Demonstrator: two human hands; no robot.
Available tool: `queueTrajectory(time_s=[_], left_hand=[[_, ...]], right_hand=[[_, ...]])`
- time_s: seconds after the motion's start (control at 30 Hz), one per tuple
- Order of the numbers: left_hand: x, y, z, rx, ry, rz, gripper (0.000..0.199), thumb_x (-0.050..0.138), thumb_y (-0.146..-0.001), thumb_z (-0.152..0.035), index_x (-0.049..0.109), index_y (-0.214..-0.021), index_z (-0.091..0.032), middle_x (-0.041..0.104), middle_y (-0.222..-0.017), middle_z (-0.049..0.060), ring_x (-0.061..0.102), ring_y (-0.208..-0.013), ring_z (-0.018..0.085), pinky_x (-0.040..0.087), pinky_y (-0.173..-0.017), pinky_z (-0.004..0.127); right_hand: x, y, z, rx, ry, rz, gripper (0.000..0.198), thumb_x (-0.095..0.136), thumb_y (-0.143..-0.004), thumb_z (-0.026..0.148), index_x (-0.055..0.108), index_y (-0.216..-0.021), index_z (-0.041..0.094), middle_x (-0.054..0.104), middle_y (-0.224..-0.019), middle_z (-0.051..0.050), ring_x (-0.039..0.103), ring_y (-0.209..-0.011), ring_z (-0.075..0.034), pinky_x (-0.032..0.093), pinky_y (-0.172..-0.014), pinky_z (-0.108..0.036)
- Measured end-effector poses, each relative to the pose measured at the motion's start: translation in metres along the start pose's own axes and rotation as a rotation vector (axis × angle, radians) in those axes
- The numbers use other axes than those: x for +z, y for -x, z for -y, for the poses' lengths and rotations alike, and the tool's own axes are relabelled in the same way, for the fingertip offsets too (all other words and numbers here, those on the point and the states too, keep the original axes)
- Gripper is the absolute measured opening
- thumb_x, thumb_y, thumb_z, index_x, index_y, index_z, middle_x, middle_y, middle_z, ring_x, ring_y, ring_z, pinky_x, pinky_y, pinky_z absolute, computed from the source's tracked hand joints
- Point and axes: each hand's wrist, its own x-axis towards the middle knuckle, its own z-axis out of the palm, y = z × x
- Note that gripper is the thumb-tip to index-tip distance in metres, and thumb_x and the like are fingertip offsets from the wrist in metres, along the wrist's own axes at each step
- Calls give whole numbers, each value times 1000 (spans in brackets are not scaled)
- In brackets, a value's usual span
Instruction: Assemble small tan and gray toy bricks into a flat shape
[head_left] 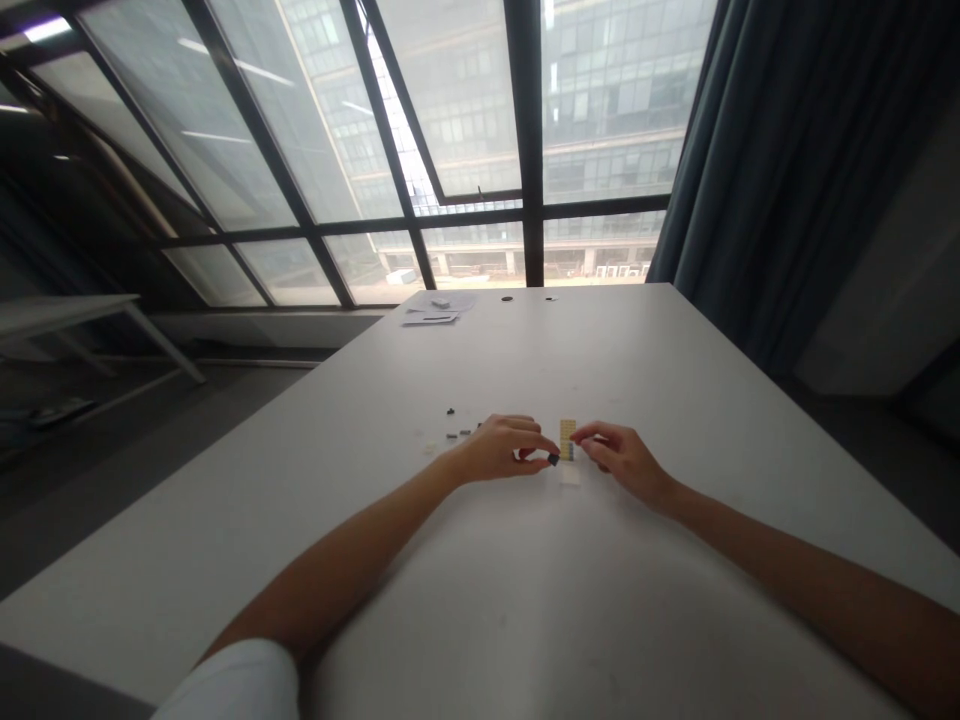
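My left hand (511, 447) is closed in a pinch, with a small dark block (553, 459) between thumb and fingertips. Just right of that block lies a small yellow block piece (568, 428), patterned in rows, with a grey-blue part (568, 451) toward its near end. My right hand (621, 462) is curled at the yellow piece's right edge, its fingertips against it. A pale flat square (570, 474) lies on the near side of the yellow piece. The pieces are too small to make out finely.
On the white table (480, 580), several small grey pieces (465, 433), a black piece (451, 411) and pale bits (430, 448) lie left of my left hand. Papers (431, 318) rest at the far left corner. A dark curtain (750, 200) hangs beyond the right edge.
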Motion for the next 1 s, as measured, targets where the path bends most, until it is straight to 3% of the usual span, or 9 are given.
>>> queueTrajectory(time_s=[0.13, 0.4, 0.53, 1.0], left_hand=[[11, -2, -3, 134, 1, -66, 20, 63, -95, -30, 76, -109, -23, 58, -64, 1, 57, -65, 12, 45, -66, 23], [21, -1, -1, 210, -41, -41, 22, 60, -97, -29, 76, -111, -25, 57, -69, 3, 56, -69, 13, 44, -67, 24], [29, 1, 1, 228, -29, -91, 21, 60, -97, -28, 77, -109, -25, 56, -68, 2, 55, -68, 12, 43, -66, 23], [31, 1, -3, 211, 113, -273, 19, 62, -96, -30, 78, -96, -22, 54, -66, 2, 53, -64, 11, 43, -62, 24]], right_hand=[[8, 8, 0, 216, -215, 164, 41, 70, -78, 57, 69, -82, 17, 47, -61, 4, 36, -53, -9, 25, -50, -26], [13, 17, -3, 314, -375, 285, 44, 78, -74, 58, 66, -77, 16, 56, -70, 0, 44, -61, -10, 31, -54, -25], [15, 20, -5, 380, -492, 312, 43, 83, -71, 54, 64, -80, 16, 56, -70, 1, 44, -59, -9, 31, -54, -24], [12, 19, 0, 246, -446, 318, 48, 81, -72, 59, 73, -88, 15, 58, -70, -1, 46, -62, -11, 33, -59, -27]])
